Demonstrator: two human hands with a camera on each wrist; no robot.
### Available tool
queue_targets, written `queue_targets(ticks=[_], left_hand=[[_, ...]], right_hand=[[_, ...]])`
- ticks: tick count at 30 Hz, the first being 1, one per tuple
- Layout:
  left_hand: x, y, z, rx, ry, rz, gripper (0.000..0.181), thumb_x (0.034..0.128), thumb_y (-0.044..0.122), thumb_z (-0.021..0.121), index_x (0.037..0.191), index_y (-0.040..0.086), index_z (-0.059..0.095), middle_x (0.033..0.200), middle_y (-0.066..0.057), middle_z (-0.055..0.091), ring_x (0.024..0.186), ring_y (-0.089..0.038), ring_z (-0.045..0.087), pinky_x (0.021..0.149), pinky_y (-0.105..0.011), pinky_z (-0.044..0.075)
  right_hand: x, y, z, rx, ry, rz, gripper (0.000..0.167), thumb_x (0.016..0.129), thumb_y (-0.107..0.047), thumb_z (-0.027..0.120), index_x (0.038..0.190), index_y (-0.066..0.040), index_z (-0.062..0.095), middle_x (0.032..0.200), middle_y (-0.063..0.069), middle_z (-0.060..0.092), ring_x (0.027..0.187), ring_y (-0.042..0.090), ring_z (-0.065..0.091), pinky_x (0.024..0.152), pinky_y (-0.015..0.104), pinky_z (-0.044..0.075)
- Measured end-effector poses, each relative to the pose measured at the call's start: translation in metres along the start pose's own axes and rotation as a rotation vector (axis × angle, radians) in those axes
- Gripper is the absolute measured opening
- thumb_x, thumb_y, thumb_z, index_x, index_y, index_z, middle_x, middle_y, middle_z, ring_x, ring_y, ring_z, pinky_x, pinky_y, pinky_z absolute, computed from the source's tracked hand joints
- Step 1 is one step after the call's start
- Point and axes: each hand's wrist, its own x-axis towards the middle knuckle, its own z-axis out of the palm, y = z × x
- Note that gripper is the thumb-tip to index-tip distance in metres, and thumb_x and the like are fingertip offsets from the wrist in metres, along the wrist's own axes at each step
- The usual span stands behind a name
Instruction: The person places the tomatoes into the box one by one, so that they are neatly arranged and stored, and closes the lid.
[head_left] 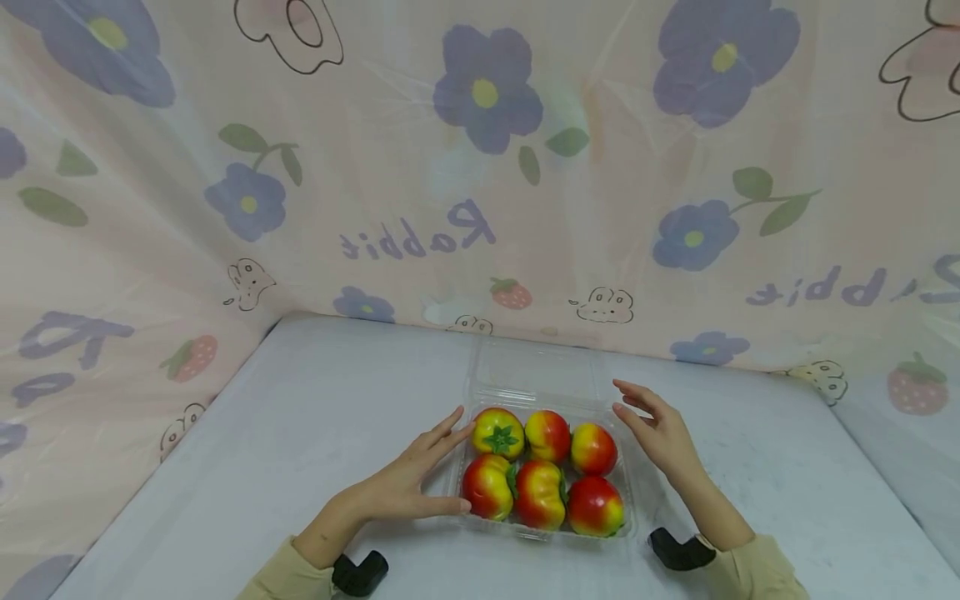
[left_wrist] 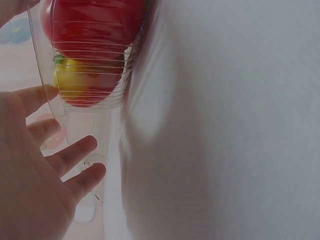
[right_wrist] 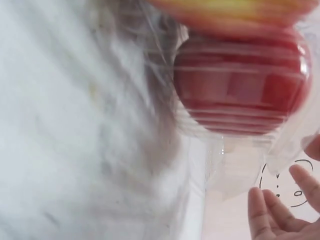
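A clear plastic clamshell box [head_left: 542,533] lies on the table with its lid [head_left: 536,372] folded back, away from me. Two rows of glossy red-and-yellow fruits fill it; one fruit [head_left: 498,433] shows a green leafy calyx, and the kind is uncertain. Along the box's left side my left hand [head_left: 405,479] is spread, thumb near the front corner. Its fingers [left_wrist: 42,97] touch or nearly touch the rim in the left wrist view. By the back right corner, my right hand [head_left: 663,437] is raised with relaxed fingers, apart from the box and holding nothing.
The box stands on a white-covered table [head_left: 337,400]. A patterned curtain [head_left: 420,183] with flowers and rabbits hangs behind and at the sides. A black device [head_left: 360,575] sits at my left wrist and another black device [head_left: 678,550] at my right.
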Motion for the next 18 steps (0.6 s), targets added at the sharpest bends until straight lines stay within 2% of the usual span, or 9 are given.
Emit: queue_targets(ticks=[3,5,12,18], left_hand=[[0.000,0.000,0.000,0.001,0.000,0.000,0.087,0.0831,0.045,0.070,0.153,0.026,0.023,0.163,-0.004,0.001,0.143,-0.036,0.019,0.103,-0.070,0.028],[0.000,0.000,0.000,0.002,0.001,0.001,0.087,0.0831,0.045,0.070,0.154,0.026,0.023,0.163,-0.003,0.001,0.143,-0.036,0.018,0.103,-0.070,0.028],[0.000,0.000,0.000,0.006,0.003,-0.015,0.088,0.0823,0.046,0.071,0.153,0.029,0.022,0.163,0.001,0.000,0.145,-0.033,0.016,0.105,-0.069,0.028],[0.000,0.000,0.000,0.003,0.004,-0.012,0.088,0.0819,0.046,0.071,0.153,0.028,0.023,0.163,-0.002,0.001,0.144,-0.035,0.017,0.104,-0.070,0.029]], right_hand=[[0.005,0.001,-0.001,-0.004,-0.038,0.050,0.050,0.097,-0.029,0.057,0.141,-0.006,0.046,0.141,0.023,0.048,0.125,0.039,0.049,0.098,0.046,0.048],[0.008,0.001,-0.002,0.004,-0.065,0.088,0.053,0.097,-0.029,0.056,0.143,-0.006,0.042,0.143,0.024,0.045,0.128,0.041,0.046,0.099,0.055,0.044],[0.018,0.007,0.001,0.122,-0.170,0.209,0.066,0.098,-0.031,0.055,0.150,-0.003,0.026,0.146,0.031,0.035,0.129,0.044,0.044,0.102,0.050,0.043],[0.023,0.013,0.006,0.206,-0.240,0.273,0.072,0.100,-0.033,0.049,0.153,-0.001,0.011,0.148,0.033,0.030,0.129,0.044,0.043,0.105,0.048,0.041]])
